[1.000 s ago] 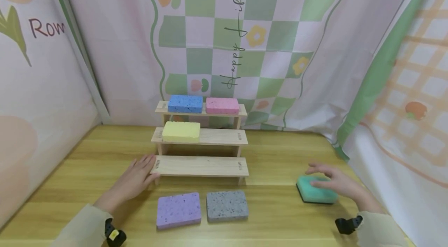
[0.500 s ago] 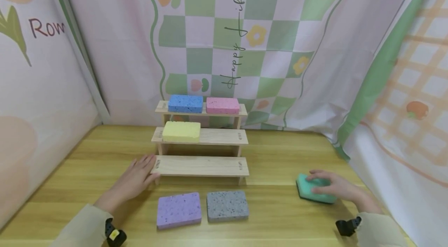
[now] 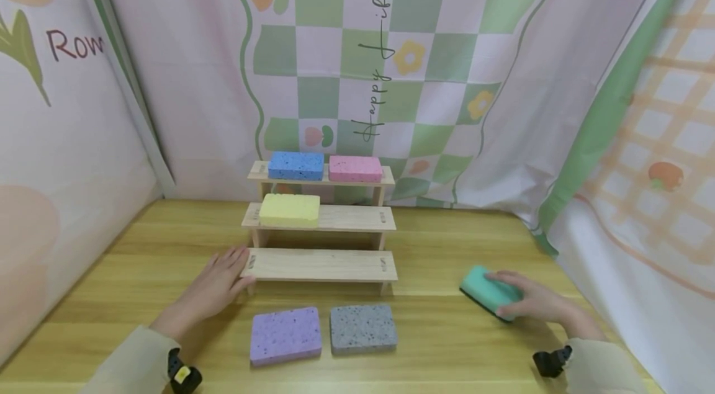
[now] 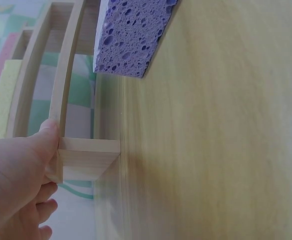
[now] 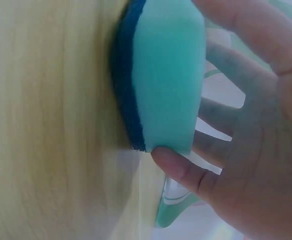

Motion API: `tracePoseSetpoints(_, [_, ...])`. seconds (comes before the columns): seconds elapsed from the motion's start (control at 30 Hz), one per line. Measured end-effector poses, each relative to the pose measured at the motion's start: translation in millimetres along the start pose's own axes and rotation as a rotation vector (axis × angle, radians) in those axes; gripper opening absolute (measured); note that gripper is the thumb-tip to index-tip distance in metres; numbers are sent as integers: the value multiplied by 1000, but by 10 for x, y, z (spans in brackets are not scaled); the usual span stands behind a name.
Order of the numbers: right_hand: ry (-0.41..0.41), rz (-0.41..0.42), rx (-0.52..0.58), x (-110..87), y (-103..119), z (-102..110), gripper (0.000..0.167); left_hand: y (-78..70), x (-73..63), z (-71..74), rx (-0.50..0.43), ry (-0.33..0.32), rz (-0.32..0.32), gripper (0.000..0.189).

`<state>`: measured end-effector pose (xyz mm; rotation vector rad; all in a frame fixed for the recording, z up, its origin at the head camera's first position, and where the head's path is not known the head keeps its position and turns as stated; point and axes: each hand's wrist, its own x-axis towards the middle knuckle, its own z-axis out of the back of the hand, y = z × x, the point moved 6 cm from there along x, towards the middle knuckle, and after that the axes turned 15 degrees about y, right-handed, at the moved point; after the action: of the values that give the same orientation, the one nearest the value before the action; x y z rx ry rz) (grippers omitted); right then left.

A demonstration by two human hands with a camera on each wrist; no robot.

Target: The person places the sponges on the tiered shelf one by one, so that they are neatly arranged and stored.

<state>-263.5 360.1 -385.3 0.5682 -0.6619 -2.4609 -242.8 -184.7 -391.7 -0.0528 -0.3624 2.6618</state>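
Observation:
At the right of the head view my right hand (image 3: 539, 302) grips a mint-green sponge (image 3: 487, 290) with a dark scouring layer underneath. In the right wrist view the thumb presses one end of the sponge (image 5: 169, 75), with fingers around its far side. The sponge tilts low over the table. My left hand (image 3: 215, 285) holds the left end of a three-step wooden rack (image 3: 324, 265) at its lowest step. The left wrist view has the thumb on the step's front edge and the other fingers curled behind its end.
A blue sponge (image 3: 296, 165) and a pink sponge (image 3: 355, 169) lie on the top step, a yellow sponge (image 3: 289, 210) on the left of the middle step. On the table before the rack lie a purple sponge (image 3: 285, 335) and a grey sponge (image 3: 363, 329). Printed curtains (image 3: 195, 71) enclose the table.
My right hand has closed on the green sponge, moved it slightly left and turned it, with its far edge now tilted. The left hand and the rack have stayed put.

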Motion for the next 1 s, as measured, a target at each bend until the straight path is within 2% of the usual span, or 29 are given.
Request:
tracePoseSetpoints(0.2, [-15,-17,6,11,-24,-7,69,-14,-8,10,-4,3,-3,58])
tracePoseSetpoints(0.5, [-33,-94,3,11,-83,27,64,-24,-9,27,3,-12,-9,58])
tracePoseSetpoints(0.63, [-78,-70,-26,1,-26,56,60,-25,-9,19,4,2,-1,58])
tracePoseSetpoints(0.83, [-162,22,-51,14,87,142,55,-35,-12,35,9,-3,-4,58])
tracePoseSetpoints(1.0, [-190,46,-54,53,150,208,52,-39,-15,37,17,-5,-4,58])
